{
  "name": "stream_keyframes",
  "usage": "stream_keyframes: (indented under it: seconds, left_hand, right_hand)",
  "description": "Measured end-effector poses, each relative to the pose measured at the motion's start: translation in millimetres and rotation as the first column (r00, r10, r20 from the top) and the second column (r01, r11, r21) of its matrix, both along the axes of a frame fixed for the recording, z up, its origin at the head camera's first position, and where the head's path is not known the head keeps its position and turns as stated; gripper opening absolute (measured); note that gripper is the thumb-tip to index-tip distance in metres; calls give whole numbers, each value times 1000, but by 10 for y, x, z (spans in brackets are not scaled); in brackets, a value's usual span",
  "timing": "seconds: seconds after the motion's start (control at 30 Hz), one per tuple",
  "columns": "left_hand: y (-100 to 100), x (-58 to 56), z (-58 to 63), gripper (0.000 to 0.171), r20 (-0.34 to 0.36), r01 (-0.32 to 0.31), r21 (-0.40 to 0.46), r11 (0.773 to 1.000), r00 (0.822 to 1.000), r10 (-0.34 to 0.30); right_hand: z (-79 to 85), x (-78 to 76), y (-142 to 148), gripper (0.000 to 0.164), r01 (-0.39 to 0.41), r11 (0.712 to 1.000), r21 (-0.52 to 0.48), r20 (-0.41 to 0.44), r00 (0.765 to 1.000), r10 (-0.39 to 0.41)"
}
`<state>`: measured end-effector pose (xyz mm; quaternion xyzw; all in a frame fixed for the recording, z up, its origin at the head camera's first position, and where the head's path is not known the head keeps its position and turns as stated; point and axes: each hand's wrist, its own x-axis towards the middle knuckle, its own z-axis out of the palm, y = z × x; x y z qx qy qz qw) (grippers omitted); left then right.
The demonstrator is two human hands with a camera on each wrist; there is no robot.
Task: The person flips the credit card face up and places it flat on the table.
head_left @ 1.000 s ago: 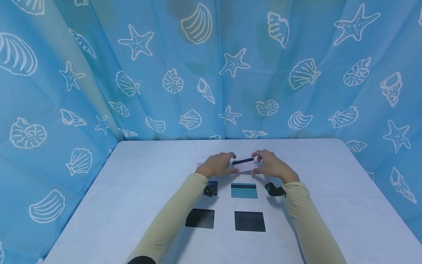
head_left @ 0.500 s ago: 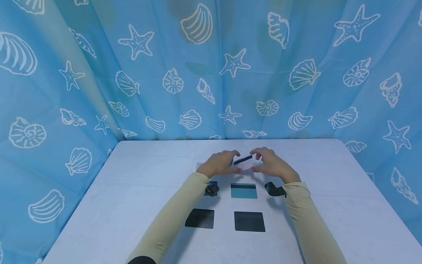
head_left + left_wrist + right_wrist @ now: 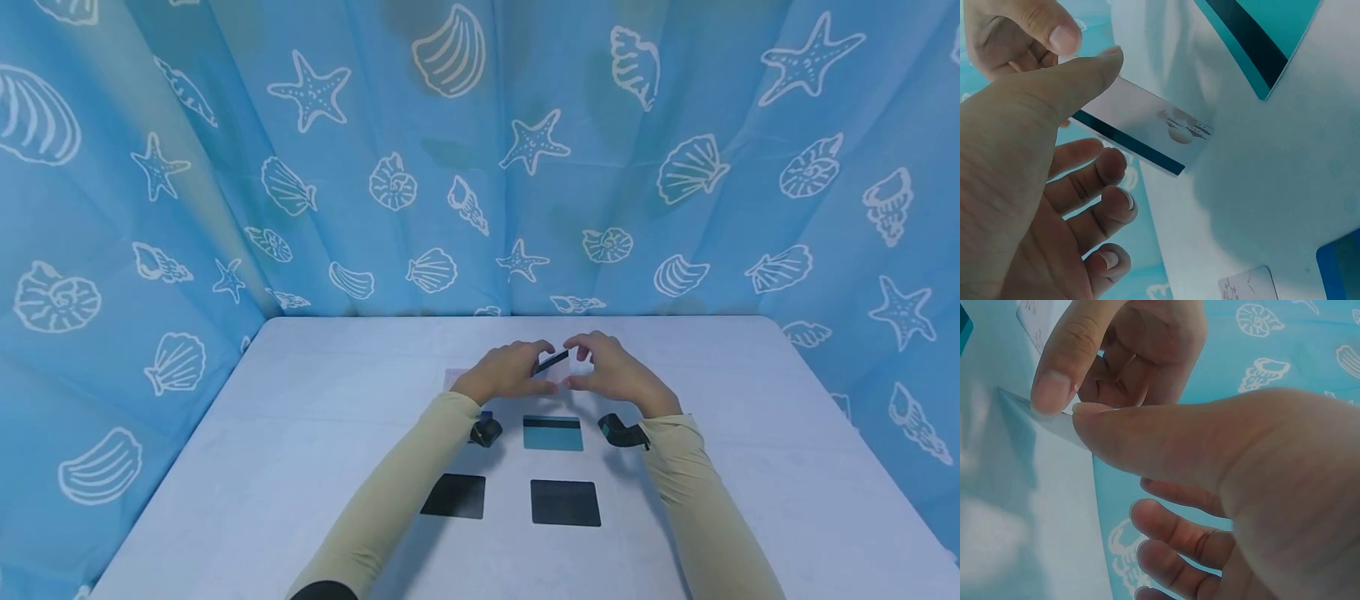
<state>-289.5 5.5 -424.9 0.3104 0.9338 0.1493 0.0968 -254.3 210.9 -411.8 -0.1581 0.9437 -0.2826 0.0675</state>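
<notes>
Sleeves: pale khaki left sleeve [image 3: 397,492] and right sleeve [image 3: 705,500] reach in from the near side.
Dark cards: a left dark card [image 3: 463,497], partly covered by the sleeve, and a right dark card [image 3: 566,503] lie flat, apart, on the white desk [image 3: 787,467].
Teal card: the teal card [image 3: 552,437], with a black stripe, lies flat beyond the right dark card.
Blue card: the blue card [image 3: 1341,269] lies left of it, mostly hidden in the head view behind the left black wrist device [image 3: 486,431].
Left hand: the left hand [image 3: 510,371] pinches the white striped card [image 3: 1147,115] between thumb and forefinger; its other fingers curl loosely, apart from it.
Right hand: the right hand [image 3: 618,375] pinches the same card, thumb tip near the left one, other fingers bent and clear.
White striped card: between both hands, tilted, beyond the teal card; whether it touches the desk, I cannot tell.
Pale card: the pale printed card [image 3: 452,377] lies flat, partly behind the left hand.
Backdrop: a blue curtain [image 3: 570,192] with white shells and starfish.
</notes>
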Motion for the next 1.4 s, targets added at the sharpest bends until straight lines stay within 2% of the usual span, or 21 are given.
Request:
stream_keyframes:
  seconds: [0.6,0.83,1.2,1.4]
  left_hand:
    - [30,27,27,68,-7,16,86,996,1000,-15]
    - [17,37,50,68,-4,8,95,995,1000,-8]
    - [-24,28,84,63,1,20,134,991,1000,-20]
    - [-20,22,106,62,-18,24,138,990,1000,-21]
  right_hand:
    - [67,45,-45,62,4,1000,-3,0,1000,-4]
    - [88,49,-48,70,2,1000,-11,17,1000,-2]
    - [-7,-21,-20,80,4,999,-33,104,995,-1]
    - [-81,-62,-14,80,-7,999,-47,103,995,12]
